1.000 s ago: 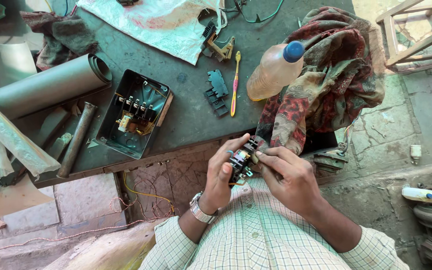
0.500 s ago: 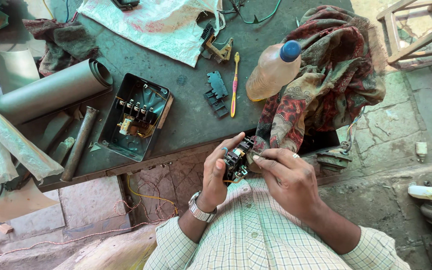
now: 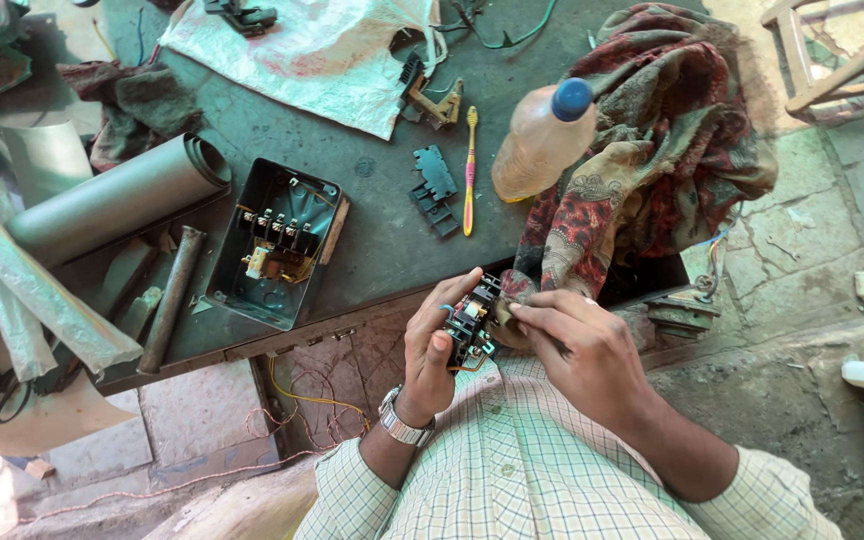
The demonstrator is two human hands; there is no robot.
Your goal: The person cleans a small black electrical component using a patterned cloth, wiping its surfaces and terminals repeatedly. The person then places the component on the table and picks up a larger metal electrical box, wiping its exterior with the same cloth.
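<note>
My left hand (image 3: 432, 345) and my right hand (image 3: 577, 345) hold a small black electrical part (image 3: 472, 322) with copper wires between them, close to my chest and just off the near edge of the dark workbench (image 3: 382, 230). The left fingers wrap its left side; the right fingertips press on its right side. On the bench in front lie an open metal switch box (image 3: 274, 243), two black plastic pieces (image 3: 434, 190) and a yellow-pink toothbrush (image 3: 470, 170).
A plastic bottle (image 3: 542, 140) with a blue cap lies on a patterned cloth (image 3: 652, 160) at right. A grey rolled sheet (image 3: 117, 200), a metal pipe (image 3: 172, 295) and a white sack (image 3: 312, 50) are on the bench. Scissors (image 3: 2, 392) sit far left; wooden frame (image 3: 842, 60) top right.
Both hands with the black part have shifted slightly up toward the bench edge; the fingers have shifted their hold on it. The view has moved a little.
</note>
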